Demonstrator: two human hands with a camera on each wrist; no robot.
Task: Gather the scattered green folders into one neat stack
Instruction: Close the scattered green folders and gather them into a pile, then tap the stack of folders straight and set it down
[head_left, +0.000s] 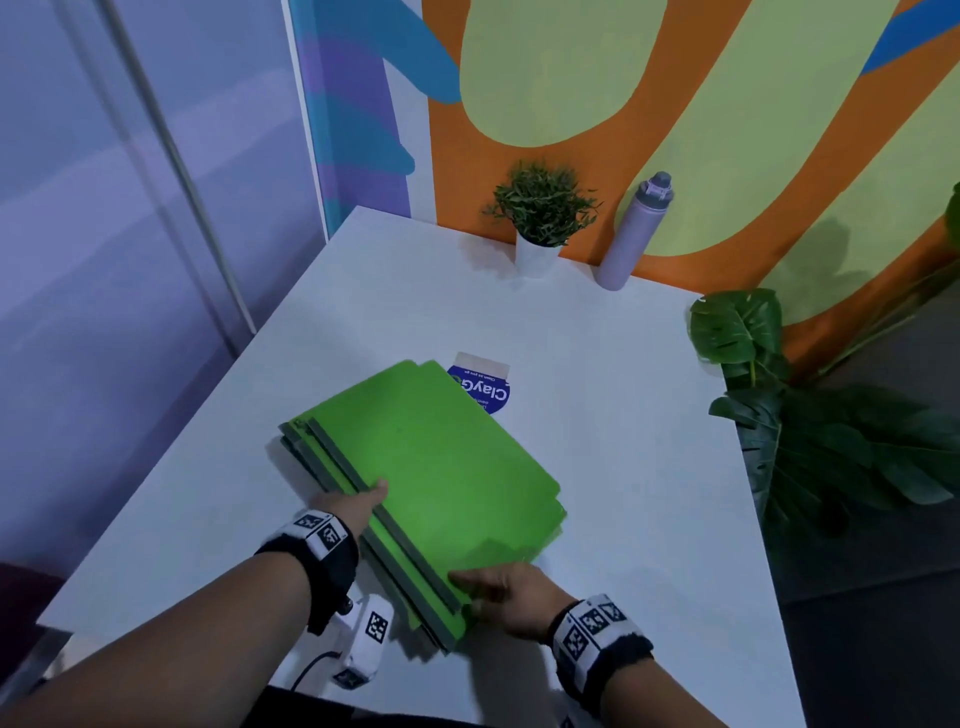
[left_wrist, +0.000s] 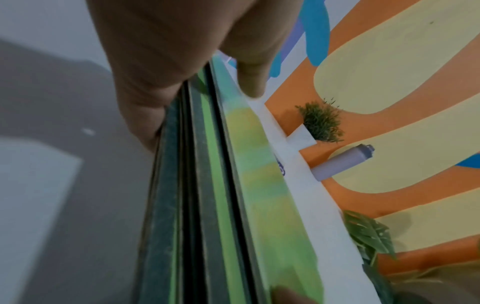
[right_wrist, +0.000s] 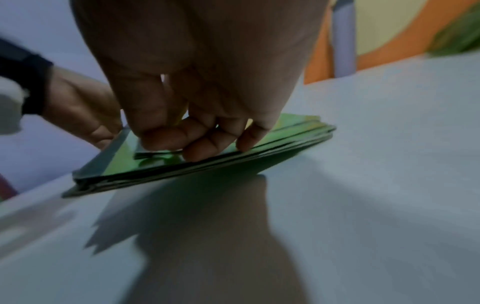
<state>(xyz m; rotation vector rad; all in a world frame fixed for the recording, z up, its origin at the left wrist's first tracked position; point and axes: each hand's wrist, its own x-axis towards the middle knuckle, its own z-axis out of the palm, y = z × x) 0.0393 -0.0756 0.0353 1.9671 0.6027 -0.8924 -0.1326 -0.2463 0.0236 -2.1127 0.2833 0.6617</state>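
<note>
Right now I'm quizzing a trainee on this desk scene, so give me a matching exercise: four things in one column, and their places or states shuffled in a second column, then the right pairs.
Things:
1. green folders
2. water bottle
3. blue-labelled packet
4. small potted plant

Places or states:
A. partly hidden under the far corner of the pile
B. stands upright by the wall, right of the white pot
C. piled together, gripped at the near edges by the left hand and right hand
D. stands at the table's far edge, left of the bottle

Pairs: 1-C, 2-B, 3-A, 4-D
</note>
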